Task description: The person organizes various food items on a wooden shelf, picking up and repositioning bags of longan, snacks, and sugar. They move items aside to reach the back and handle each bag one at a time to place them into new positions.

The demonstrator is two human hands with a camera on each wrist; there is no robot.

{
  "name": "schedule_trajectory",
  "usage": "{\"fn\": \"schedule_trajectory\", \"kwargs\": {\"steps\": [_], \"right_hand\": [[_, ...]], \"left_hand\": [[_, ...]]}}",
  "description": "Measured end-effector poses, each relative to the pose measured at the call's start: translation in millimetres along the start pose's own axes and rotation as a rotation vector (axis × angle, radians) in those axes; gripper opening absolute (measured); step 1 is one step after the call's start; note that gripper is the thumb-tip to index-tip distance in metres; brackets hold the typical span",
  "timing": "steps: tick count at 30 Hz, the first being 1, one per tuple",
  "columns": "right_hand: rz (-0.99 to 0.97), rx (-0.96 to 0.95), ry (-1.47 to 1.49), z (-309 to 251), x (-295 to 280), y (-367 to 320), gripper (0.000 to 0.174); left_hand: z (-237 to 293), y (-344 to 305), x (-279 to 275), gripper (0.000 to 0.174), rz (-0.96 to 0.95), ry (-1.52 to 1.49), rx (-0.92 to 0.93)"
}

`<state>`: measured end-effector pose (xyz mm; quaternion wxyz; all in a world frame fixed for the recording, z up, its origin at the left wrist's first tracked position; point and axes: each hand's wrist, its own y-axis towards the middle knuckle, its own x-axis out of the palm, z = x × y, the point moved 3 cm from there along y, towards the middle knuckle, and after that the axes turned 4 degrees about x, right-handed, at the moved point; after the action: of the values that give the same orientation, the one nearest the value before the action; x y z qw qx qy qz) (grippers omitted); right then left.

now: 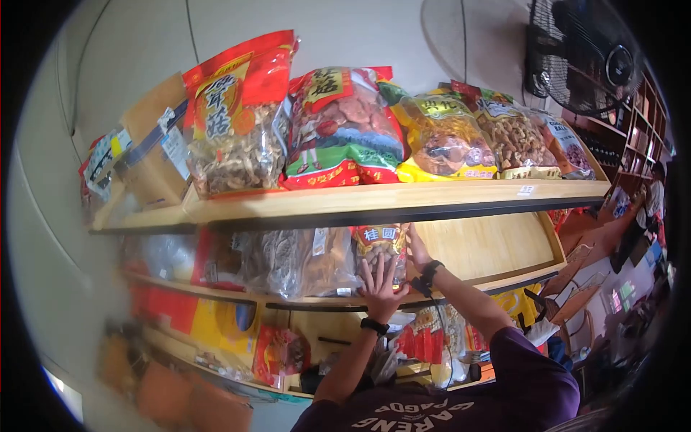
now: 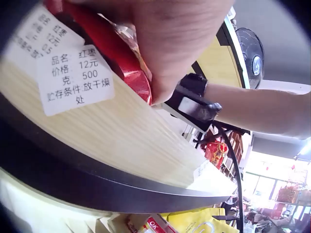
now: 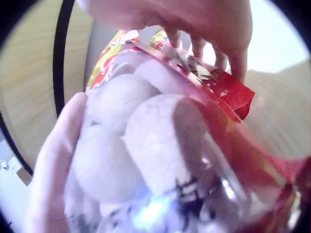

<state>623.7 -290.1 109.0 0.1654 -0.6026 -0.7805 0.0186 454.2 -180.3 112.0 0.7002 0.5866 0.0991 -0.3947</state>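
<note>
Shelf (image 1: 482, 248) edge below, my left hand (image 1: 384, 289) spreads on the bag (image 1: 376, 234); can't tell whether my right hand (image 1: 420, 253) pinches it; best press evenly.

A shelf label (image 2: 75, 81) is reading 红枣, 12元, 500; a bag (image 1: 380, 243) is showing 桂圆, a packet (image 2: 158, 224) "OK", a shirt (image 1: 475, 392) apparently "ARENG".

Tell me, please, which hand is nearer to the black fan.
Right. The right hand is at the right side of the longan bag, below and left of the black fan; the left hand is lower and farther left, on the bag's front.
</note>
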Motion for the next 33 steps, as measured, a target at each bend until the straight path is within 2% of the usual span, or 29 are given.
{"fn": "schedule_trajectory", "kwargs": {"steps": [1,2,3,4,6,7,8,11,15,18,22,24,26,28,31,33], "right_hand": [[-0.05,-0.015,-0.036,-10.9,0.6,-20.5,0.077],[0.109,-0.084,-0.075,-1.8,-8.8,-14.4,0.069],[0.102,-0.117,-0.086,-3.8,-12.4,-24.2,0.07],[0.097,-0.148,-0.09,-7.3,-16.7,-35.6,0.07],[0.088,-0.193,-0.029,-0.6,-29.3,-48.5,0.052],[0.068,-0.215,0.039,-1.3,-30.0,-62.8,0.035],[0.079,-0.208,0.075,0.4,-30.9,-75.7,0.026],[0.045,-0.246,0.153,6.6,-30.9,-121.0,0.016],[0.051,-0.21,0.341,34.3,-40.9,-187.7,0.008],[0.142,-0.131,0.339,79.4,-60.0,-231.2,0.011],[0.346,0.028,0.325,152.1,-83.4,-275.1,0.012],[0.449,0.196,0.323,182.0,-77.2,-296.1,0.009],[0.34,0.206,0.274,182.0,-58.3,-318.7,0.007],[0.266,0.337,0.282,189.3,-44.8,-330.6,0.012],[0.132,0.351,0.209,189.5,-35.5,-337.9,0.015],[0.073,0.321,0.194,181.6,-34.2,-341.8,0.015]], "left_hand": [[-0.4,-2.8,-1.6,0.078,0.013,-0.025,0.005],[-0.3,-11.5,-3.2,0.075,-0.051,-0.013,-0.022],[3.6,-16.0,-11.6,0.073,-0.115,-0.001,-0.048],[3.1,-24.3,-14.4,0.07,-0.088,-0.032,-0.026],[5.4,-51.7,-19.7,0.064,-0.055,-0.099,0.022],[12.7,-56.0,-30.1,0.055,-0.048,-0.172,0.009],[19.1,-61.8,-34.3,0.053,-0.077,-0.196,-0.025],[41.3,-76.6,-45.8,0.04,-0.165,-0.355,-0.103],[48.3,-126.0,-25.4,0.031,-0.336,-0.586,-0.126],[34.6,-160.8,-16.0,0.027,-0.639,-0.735,-0.301],[16.4,-213.9,-13.1,0.026,-0.602,-0.684,-0.339],[16.1,-228.5,-14.2,0.026,-0.714,-0.709,-0.456],[20.0,-242.4,-14.8,0.027,-0.818,-0.728,-0.513],[27.1,-255.2,-16.1,0.029,-0.895,-0.744,-0.508],[40.0,-266.2,-17.8,0.032,-1.029,-0.723,-0.477],[47.6,-263.7,-23.0,0.031,-1.032,-0.731,-0.466]]}}
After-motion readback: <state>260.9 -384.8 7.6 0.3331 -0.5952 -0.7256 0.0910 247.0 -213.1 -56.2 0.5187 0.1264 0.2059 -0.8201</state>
